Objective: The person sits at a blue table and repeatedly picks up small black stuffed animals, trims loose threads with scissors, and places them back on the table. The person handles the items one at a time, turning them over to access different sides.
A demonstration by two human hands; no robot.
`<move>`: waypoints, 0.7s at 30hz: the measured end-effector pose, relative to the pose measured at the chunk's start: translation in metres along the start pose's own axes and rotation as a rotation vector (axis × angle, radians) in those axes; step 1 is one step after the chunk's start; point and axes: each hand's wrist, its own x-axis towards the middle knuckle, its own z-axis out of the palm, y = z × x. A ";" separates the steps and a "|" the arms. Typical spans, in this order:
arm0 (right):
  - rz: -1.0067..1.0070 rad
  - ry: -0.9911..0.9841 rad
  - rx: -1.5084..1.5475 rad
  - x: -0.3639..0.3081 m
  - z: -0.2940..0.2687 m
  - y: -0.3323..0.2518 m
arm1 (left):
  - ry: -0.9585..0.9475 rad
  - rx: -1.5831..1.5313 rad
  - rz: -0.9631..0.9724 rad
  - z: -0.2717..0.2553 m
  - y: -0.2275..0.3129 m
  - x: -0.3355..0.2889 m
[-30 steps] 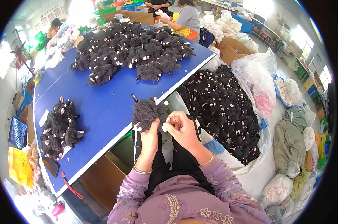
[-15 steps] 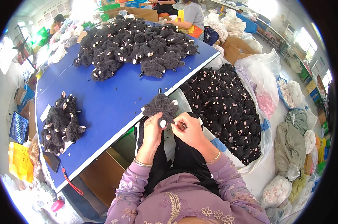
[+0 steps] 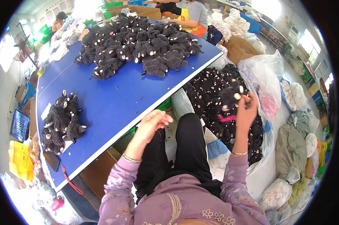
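My left hand (image 3: 154, 122) hovers over my lap near the table edge, its fingers loosely bent and apart with nothing visible in them. Out to the right, my right hand (image 3: 247, 107) is raised above a big sack of black plush pieces (image 3: 203, 90). Its fingers are closed at the pale tips of a dark plush toy (image 3: 227, 96), which is blurred by motion. Below that toy a bright pink strip (image 3: 227, 118) shows; what it is I cannot make out.
A large heap of black plush toys (image 3: 139, 45) covers the far part of the blue table (image 3: 109, 93). A smaller pile (image 3: 59, 123) lies at its left, beside a dark phone (image 3: 51, 160) with a red strap. Plastic bags (image 3: 265, 71) stand right. A co-worker (image 3: 195, 18) sits beyond.
The plush toy has left my lap and my left hand, swinging right over the sack with my right hand. My left hand has emptied and shifted slightly. The pink strip has come into view.
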 end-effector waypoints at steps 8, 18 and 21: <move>0.040 -0.520 -0.112 -0.026 0.032 -0.021 | 0.091 0.242 -0.007 -0.044 0.050 0.007; 0.092 -0.966 0.112 -0.034 0.165 -0.018 | 0.346 0.411 0.132 -0.125 0.108 0.028; 0.088 -0.940 0.176 -0.025 0.212 -0.012 | 0.585 0.326 0.312 -0.168 0.127 0.044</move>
